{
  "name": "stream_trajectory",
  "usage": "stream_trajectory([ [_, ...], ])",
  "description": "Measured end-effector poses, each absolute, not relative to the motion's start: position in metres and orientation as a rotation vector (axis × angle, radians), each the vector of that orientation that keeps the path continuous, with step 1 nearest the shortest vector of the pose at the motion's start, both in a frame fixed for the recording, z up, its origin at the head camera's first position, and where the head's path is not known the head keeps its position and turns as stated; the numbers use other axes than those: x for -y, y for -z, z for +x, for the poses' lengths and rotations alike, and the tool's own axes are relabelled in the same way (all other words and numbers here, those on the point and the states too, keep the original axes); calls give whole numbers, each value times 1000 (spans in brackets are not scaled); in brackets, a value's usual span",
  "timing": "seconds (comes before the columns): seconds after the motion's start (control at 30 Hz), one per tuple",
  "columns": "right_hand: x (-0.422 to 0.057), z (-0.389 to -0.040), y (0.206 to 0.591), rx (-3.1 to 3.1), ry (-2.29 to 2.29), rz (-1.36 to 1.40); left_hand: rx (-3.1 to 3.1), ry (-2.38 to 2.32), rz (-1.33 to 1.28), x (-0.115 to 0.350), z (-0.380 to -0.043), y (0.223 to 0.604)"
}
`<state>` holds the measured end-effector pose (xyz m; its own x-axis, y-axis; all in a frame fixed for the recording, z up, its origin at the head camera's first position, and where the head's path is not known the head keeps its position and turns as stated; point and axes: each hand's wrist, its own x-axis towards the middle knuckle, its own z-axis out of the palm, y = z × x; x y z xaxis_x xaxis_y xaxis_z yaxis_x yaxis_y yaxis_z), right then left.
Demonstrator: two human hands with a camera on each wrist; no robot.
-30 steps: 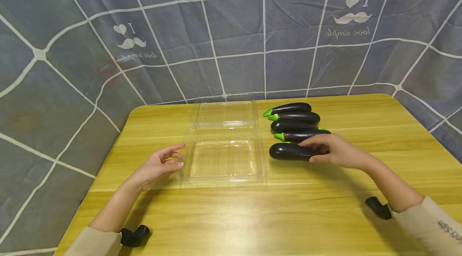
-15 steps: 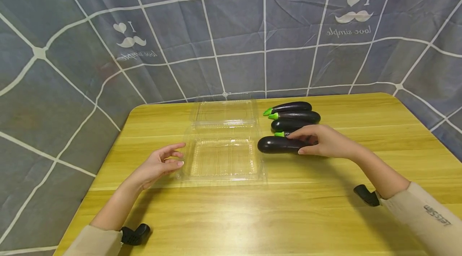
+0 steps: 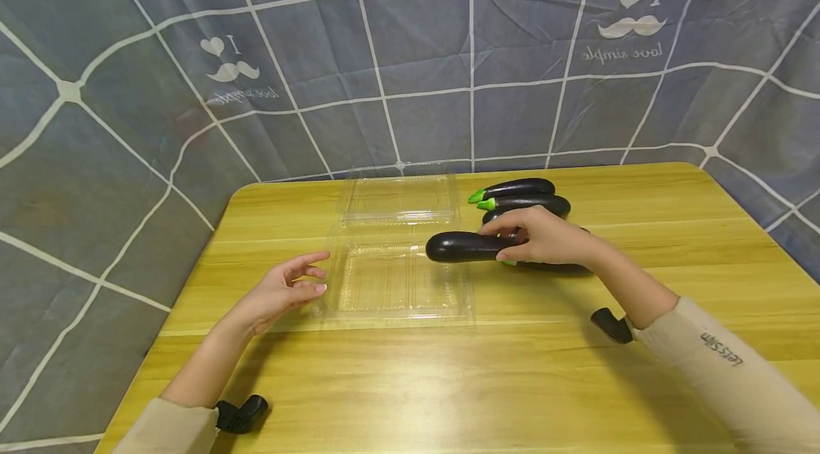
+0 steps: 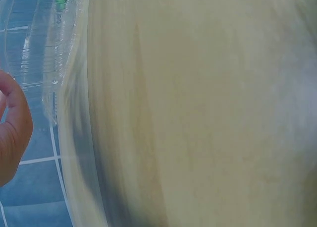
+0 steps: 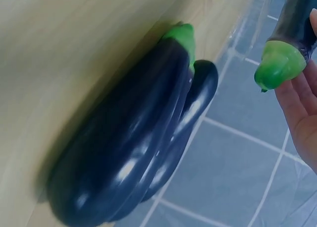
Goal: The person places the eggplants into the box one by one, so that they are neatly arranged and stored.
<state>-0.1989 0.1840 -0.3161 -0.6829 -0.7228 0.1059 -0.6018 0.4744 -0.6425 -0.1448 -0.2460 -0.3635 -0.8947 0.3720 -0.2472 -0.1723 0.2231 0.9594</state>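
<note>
An eggplant with dark glossy skin is held by my right hand, its rounded end over the right side of a clear plastic clamshell box. In the right wrist view its green stem cap sticks out beside the fingers. My left hand is at the box's left edge, thumb and fingers loosely bent with nothing between them; whether it touches the box I cannot tell. The box's lid lies folded back. Several other eggplants lie in a row right of the box, partly hidden by the right hand.
The wooden table carries everything, with its rounded far edge against a grey curtain with white lines. A black wrist device sits on the left wrist and another device on the right.
My right hand has lifted the eggplant from the near end of the row and carried it left to the box, rising slightly in view. The left hand has stayed in place.
</note>
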Motion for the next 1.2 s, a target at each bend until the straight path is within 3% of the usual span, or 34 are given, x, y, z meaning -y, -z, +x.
stream_trajectory([
  [1.2, -73, -241, 319, -2462, 866, -1296, -2059, -1720, 184, 247, -144, 362],
])
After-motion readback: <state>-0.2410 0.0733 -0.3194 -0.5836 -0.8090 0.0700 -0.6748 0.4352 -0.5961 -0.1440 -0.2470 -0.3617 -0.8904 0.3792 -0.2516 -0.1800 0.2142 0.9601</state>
